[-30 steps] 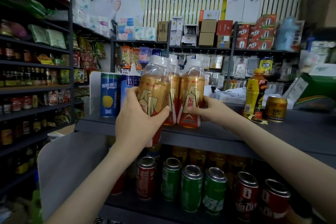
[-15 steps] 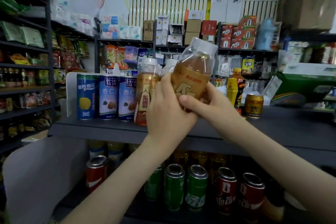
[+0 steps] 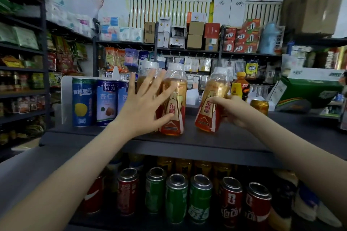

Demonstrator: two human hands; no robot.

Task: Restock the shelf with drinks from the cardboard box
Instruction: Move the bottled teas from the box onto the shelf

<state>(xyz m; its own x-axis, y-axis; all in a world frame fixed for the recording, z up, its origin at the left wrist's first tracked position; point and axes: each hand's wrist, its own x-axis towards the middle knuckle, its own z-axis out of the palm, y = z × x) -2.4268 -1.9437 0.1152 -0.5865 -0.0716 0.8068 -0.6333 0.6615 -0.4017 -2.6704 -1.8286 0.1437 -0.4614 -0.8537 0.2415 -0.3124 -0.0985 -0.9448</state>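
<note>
Three amber drink bottles with red and gold labels are on the dark top shelf [image 3: 187,140]. My left hand [image 3: 144,107] is spread with straight fingers against the two left bottles; the front one [image 3: 174,103] stands upright, the one behind [image 3: 146,75] is partly hidden. My right hand [image 3: 231,110] grips the third bottle [image 3: 212,103], which tilts to the right with its base just above or on the shelf. No cardboard box with drinks is in view near my hands.
Tall blue cans [image 3: 82,103] stand left of the bottles by a white divider [image 3: 64,99]. A yellow-capped bottle [image 3: 240,88] and a gold can [image 3: 260,106] stand to the right. Green and red cans [image 3: 176,197] fill the shelf below. A green carton [image 3: 308,92] lies at far right.
The right hand carried the tilted bottle from the middle rightwards and lower toward the shelf. The left hand let go of it and opened flat against the two standing bottles.
</note>
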